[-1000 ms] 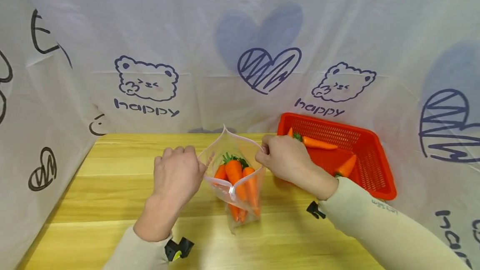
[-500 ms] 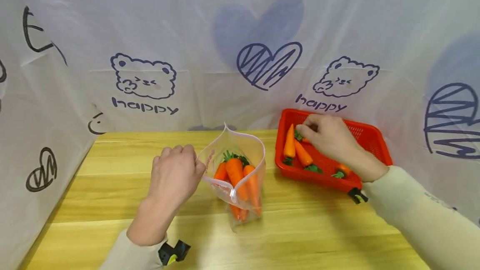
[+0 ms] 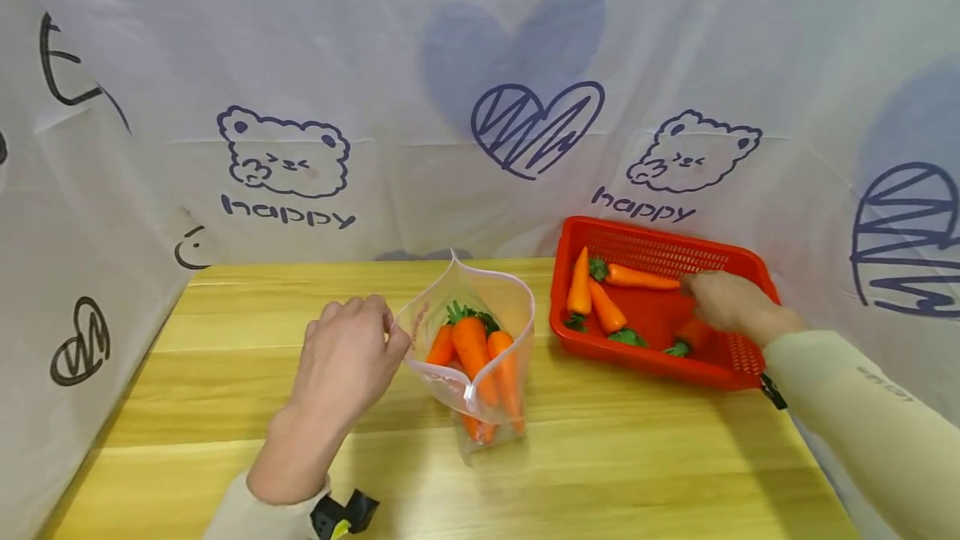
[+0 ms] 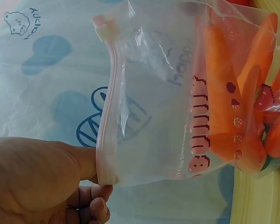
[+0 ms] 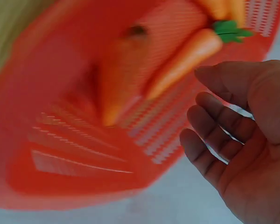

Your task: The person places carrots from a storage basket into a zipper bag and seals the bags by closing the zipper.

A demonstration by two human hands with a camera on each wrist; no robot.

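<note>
A clear zip bag [image 3: 438,290] with a pink rim stands gaping on the table. Several carrots [image 3: 468,340] with green tops are inside it. My left hand [image 3: 337,357] pinches the bag's left rim between thumb and fingers; the left wrist view shows this pinch at the corner of the zip strip [image 4: 107,116]. Over the right part of a red basket [image 3: 637,362], my right hand [image 3: 726,302] reaches in. In the right wrist view its fingers [image 5: 210,123] are loosely bent and hold nothing, close to an orange carrot [image 5: 184,63].
Inside the basket lie several carrots, one along the back [image 3: 641,277] and one upright-pointing at the left [image 3: 579,286]. Another carrot [image 3: 693,332] is partly under my right hand. A printed white cloth [image 3: 405,65] hangs behind the wooden table [image 3: 225,357].
My right hand has let go of the bag's right rim and moved right to the basket, crossing over to its right side. My left hand keeps its pinch; the bag remains gaping.
</note>
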